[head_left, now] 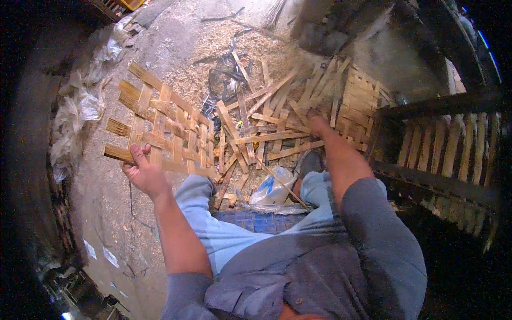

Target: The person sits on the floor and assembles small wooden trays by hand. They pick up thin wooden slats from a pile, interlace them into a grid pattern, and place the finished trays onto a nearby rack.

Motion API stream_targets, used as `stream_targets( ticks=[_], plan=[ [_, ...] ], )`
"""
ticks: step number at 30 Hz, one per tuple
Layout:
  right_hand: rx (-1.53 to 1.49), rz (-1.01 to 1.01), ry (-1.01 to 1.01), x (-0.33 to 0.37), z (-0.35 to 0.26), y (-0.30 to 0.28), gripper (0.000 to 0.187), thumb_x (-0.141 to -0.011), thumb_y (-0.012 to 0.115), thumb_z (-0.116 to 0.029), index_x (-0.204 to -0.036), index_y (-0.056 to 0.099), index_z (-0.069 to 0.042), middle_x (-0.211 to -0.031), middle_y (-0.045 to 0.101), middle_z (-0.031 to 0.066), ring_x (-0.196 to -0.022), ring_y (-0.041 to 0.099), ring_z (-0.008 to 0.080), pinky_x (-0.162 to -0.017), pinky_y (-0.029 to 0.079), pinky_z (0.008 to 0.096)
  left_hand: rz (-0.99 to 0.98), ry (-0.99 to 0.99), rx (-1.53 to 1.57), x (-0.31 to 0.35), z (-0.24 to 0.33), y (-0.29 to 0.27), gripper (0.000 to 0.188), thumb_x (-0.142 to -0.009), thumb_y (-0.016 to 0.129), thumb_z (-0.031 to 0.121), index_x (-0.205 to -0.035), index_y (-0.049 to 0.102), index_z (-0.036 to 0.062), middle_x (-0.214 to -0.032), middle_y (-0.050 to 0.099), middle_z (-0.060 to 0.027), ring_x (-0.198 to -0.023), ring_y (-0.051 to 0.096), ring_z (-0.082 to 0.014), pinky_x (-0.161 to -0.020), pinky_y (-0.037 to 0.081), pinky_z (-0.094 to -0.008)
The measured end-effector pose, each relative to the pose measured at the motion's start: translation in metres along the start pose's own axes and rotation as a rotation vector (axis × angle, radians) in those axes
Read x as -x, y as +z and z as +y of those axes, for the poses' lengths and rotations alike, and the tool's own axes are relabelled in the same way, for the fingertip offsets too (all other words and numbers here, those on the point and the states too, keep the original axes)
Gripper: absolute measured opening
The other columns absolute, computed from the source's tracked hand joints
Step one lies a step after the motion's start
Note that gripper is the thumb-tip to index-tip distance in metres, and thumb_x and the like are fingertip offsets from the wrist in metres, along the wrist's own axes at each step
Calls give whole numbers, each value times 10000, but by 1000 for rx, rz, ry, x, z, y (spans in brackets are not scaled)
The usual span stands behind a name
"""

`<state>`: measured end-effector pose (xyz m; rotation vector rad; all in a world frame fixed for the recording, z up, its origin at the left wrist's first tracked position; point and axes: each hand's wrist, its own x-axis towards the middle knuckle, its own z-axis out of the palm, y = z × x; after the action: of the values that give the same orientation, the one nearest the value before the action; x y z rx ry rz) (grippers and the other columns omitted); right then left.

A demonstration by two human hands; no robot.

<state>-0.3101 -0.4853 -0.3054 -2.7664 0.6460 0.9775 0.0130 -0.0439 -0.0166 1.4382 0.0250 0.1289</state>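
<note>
Dusty, shaving-strewn floor (176, 48) beneath loose slats (269, 137), left fingers (140, 154) tight on woven panel (161, 120) (right fingers (314, 115) hard to judge).

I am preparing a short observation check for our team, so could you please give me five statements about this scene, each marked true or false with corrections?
1. The left hand holds a corner of a woven panel. True.
2. The right hand is on that same panel. False: it is among the loose slats, apart from the panel; whether it grips one is unclear.
3. A blue surface shows between the person's legs. True.
4. Pale crumpled plastic sheeting lies along the picture's right side. False: it lies along the left side.
5. The person's trousers are black. False: they are light blue.
</note>
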Motion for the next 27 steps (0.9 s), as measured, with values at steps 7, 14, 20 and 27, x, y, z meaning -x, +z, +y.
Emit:
stream_targets(
  ticks=[7,14,20,27],
  plan=[
    [-592,242,545,-40,-62,24,303,-828,633,-252,-1075,687,-84,-1147,645,203,-1040,623,369,-890,494,458,-68,-149,-174,16,-3,40,260,-974,606,255,-1101,486,63,-867,609,-59,-795,616,-141,-745,524,-294],
    [-827,387,636,-62,-88,27,273,-800,686,-217,-1022,688,-59,-1123,647,214,-1001,632,373,-840,502,443,-168,-262,-12,16,-29,32,268,-993,565,290,-1144,486,84,-930,610,-57,-809,622,-144,-753,533,-315],
    [-1059,822,694,-39,-49,-15,254,-854,665,-227,-987,648,-12,-958,650,192,-864,628,353,-757,473,438,-268,-339,-29,16,-13,51,308,-1012,501,370,-1138,502,89,-990,623,-51,-807,624,-158,-753,533,-317],
    [-1652,995,-247,86,-104,-310,351,-891,621,-68,-1229,530,-49,-1031,652,75,-852,622,168,-742,513,318,-398,-317,8,30,11,40,340,-1020,492,363,-1088,579,41,-965,637,-58,-901,597,-142,-809,478,-320]
  ],
)
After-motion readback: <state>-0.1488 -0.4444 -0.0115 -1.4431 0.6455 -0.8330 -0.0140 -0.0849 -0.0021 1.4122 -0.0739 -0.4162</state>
